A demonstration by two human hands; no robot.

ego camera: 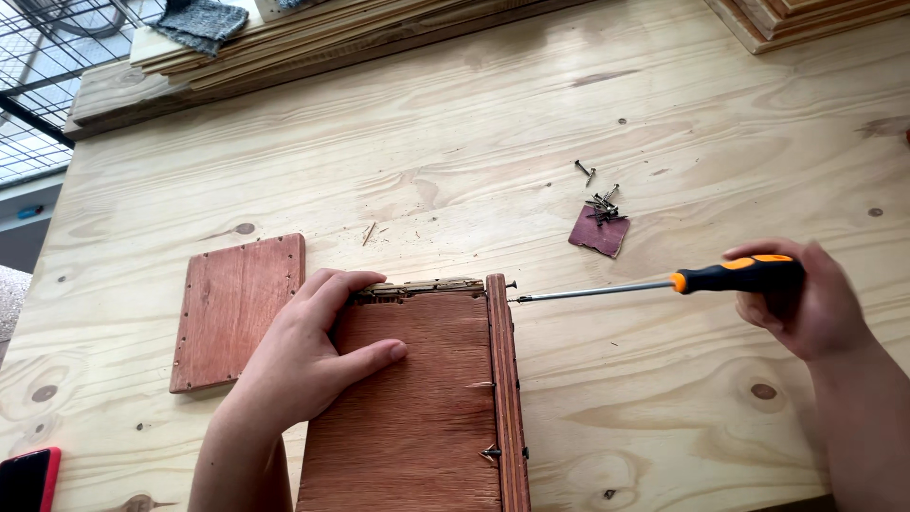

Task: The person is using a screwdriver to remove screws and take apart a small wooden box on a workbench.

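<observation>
My left hand (305,356) lies flat on a reddish-brown wooden panel (417,417), fingers near a brass hinge (417,286) at its far edge. An upright side board (507,398) runs along the panel's right edge, with a screw (510,284) sticking out near its top. My right hand (806,299) grips the orange-and-black handle of a screwdriver (664,283). Its long metal shaft points left, its tip just right of that screw.
A separate reddish wooden square (237,308) lies left of the panel. Several loose screws (603,204) sit on and beside a small dark red scrap (599,233). Stacked boards (313,38) line the far edge of the plywood table (664,398). A red phone (27,479) is at bottom left.
</observation>
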